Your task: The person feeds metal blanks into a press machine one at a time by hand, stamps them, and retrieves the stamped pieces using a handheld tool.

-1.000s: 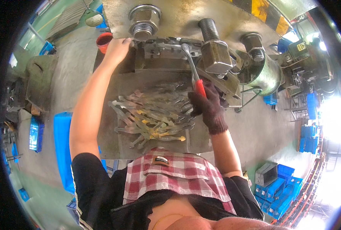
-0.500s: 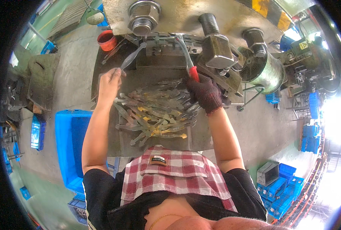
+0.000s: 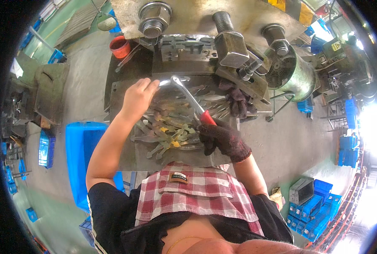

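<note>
The table [image 3: 139, 160] looks to be dull, scuffed metal. The flat pieces [image 3: 175, 136] heaped toward its near edge are metal, some smooth and faintly shiny, others matt with yellowish patches. Past them, the strip [image 3: 166, 83] is bright, smooth metal. The tool [image 3: 188, 96] has a polished, glossy metal shaft and a smooth red handle [image 3: 207, 118], apparently plastic. The right hand [image 3: 219, 139] wears a rough, matt knitted cloth glove [image 3: 235, 148]. At the table's far left corner, the red cup [image 3: 120, 48] looks like smeared plastic. Beside the left edge, the bin [image 3: 79, 161] is smooth blue plastic; at the near edge, the checked apron [image 3: 192, 197] is matt cloth.
</note>
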Tool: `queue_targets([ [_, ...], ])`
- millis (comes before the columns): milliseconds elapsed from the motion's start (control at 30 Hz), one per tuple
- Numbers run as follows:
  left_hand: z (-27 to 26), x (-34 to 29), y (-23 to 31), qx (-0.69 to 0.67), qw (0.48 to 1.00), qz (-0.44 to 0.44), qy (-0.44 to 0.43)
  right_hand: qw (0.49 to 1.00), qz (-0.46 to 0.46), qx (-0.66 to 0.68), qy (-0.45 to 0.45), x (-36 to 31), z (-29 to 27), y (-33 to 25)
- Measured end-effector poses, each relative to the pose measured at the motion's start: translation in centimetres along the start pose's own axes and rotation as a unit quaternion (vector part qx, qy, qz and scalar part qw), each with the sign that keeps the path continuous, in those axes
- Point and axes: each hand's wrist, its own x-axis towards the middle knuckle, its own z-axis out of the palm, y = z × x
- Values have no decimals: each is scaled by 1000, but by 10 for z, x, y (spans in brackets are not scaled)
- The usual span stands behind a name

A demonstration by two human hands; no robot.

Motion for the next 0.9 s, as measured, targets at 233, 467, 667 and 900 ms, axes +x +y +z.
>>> queue_targets([
  [233, 33, 18, -11, -128, 980, -150, -36, 987, -11, -90, 132, -14, -9, 2],
  [467, 73, 51, -24, -91, 962, -31, -257, 983, -65, -78, 152, -19, -11, 12],
  [667, 63, 52, -20, 49, 927, -40, -369, 984, -39, -78, 156, -22, -16, 11],
  [900, 23, 41, -37, -31, 960, -83, -264, 980, -63, -61, 180, -24, -28, 4],
])
